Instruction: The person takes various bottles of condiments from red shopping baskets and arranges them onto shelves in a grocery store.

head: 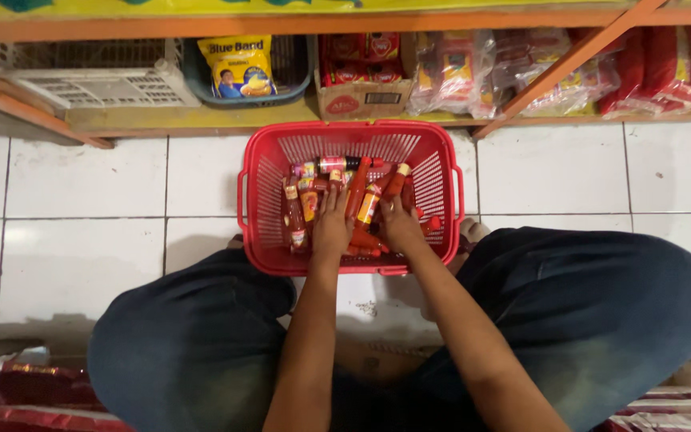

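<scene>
Both the left hand (331, 226) and the right hand (400, 224) reach into the red basket (259, 210), so their fingertips lie hidden among the sauce bottles (365, 200). The bottles beneath the palms are covered, and their labels are too small to make out. The basket's near rim is partly hidden by the wrists. Both forearms and the knees run off the bottom edge. On the shelf (201, 118), plastic-wrapped packets (473, 72) are blurred, their contents unclear.
</scene>
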